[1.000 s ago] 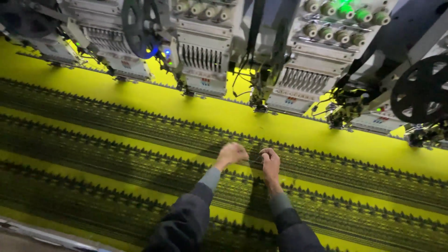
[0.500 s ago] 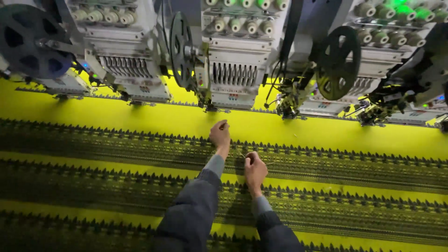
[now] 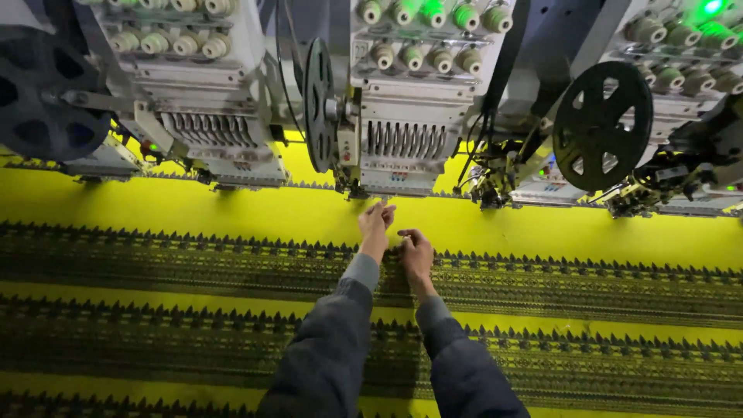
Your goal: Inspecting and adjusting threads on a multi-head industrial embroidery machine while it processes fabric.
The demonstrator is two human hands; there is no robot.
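Both arms are reaching forward in grey sleeves, close together. The left hand is stretching farther, its fingers pinching together and pointing up. The right hand is lying just behind it, fingers curling inward.

Grey embroidery machine heads with 3 black reels line the back.
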